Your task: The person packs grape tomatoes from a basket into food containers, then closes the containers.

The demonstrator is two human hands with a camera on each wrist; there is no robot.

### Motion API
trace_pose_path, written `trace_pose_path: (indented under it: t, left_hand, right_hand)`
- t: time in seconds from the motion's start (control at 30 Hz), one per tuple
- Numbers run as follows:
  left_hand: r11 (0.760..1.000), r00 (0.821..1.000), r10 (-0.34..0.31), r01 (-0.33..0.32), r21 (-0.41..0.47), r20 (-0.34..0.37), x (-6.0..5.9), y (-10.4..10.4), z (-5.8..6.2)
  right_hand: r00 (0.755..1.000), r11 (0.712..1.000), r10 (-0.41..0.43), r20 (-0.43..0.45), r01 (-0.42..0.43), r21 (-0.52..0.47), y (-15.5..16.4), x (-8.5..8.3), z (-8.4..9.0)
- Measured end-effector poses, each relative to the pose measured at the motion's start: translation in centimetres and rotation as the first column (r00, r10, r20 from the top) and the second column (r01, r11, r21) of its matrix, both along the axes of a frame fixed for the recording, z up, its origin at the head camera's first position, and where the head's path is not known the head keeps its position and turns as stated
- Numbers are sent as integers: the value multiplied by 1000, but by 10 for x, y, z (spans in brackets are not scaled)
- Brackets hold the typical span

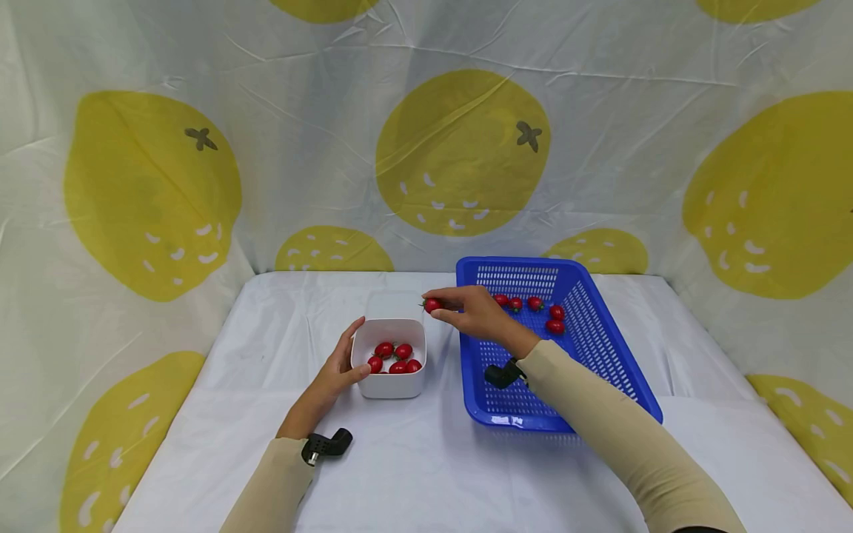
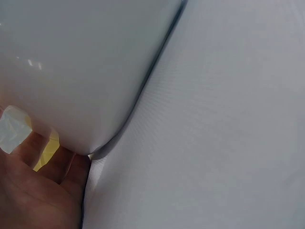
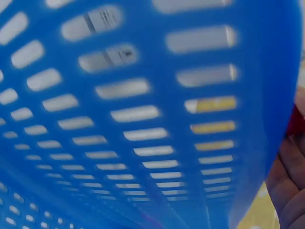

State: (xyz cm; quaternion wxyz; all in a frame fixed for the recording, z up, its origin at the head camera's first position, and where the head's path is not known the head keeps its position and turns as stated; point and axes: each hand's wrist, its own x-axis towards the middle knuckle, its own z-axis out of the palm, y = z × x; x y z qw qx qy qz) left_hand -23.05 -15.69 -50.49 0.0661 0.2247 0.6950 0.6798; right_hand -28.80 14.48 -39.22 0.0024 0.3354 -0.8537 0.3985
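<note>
My left hand (image 1: 335,372) holds a white square container (image 1: 392,386) at its left side, thumb over the near rim and fingers along the wall. Inside lie several red cherry tomatoes (image 1: 403,352). In the left wrist view, the fingers (image 2: 74,174) lie against the smooth container wall (image 2: 81,71). My right hand (image 1: 476,311) pinches one cherry tomato (image 1: 432,305) between thumb and fingers, just beyond the container's back right corner. The right forearm crosses a blue slotted basket (image 1: 469,370). The right wrist view shows mostly the basket's wall (image 3: 157,114), with the held tomato (image 3: 295,123) partly hidden.
Several more tomatoes (image 1: 556,326) lie toward the back of the basket; the arm hides part of its floor. A pale translucent flat piece (image 1: 393,303) lies behind the container. White cloth (image 1: 413,474) covers the table, and a lemon-print curtain (image 1: 320,148) hangs behind.
</note>
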Motion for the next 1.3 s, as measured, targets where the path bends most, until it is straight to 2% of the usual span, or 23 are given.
trace_pose_path:
  t: [0.17,0.3,0.53,0.87,1.3]
  left_hand:
    - [1000,1000,0,0,-1,-4,-1,0,-1]
    - [1000,1000,-3,3,-1,-9,-1,-1,-1]
    - [1000,1000,13,-14,-16,-16,-1,-1,-1]
    - [999,1000,24,-24,-32,-14,0,0,0]
    - [998,999,49,-48,-46,17,-1,-1,-2]
  right_hand:
    - [993,999,32,116,-30,-21,-5,5,-2]
    - [985,999,40,169,-36,-23,-7,7,-4]
    - [978,995,89,188,-80,-52,-8,7,-9]
    - [962,993,115,249,-105,-55,-8,6,-9]
    - [965,980,156,211,-178,87,-11,8,-6]
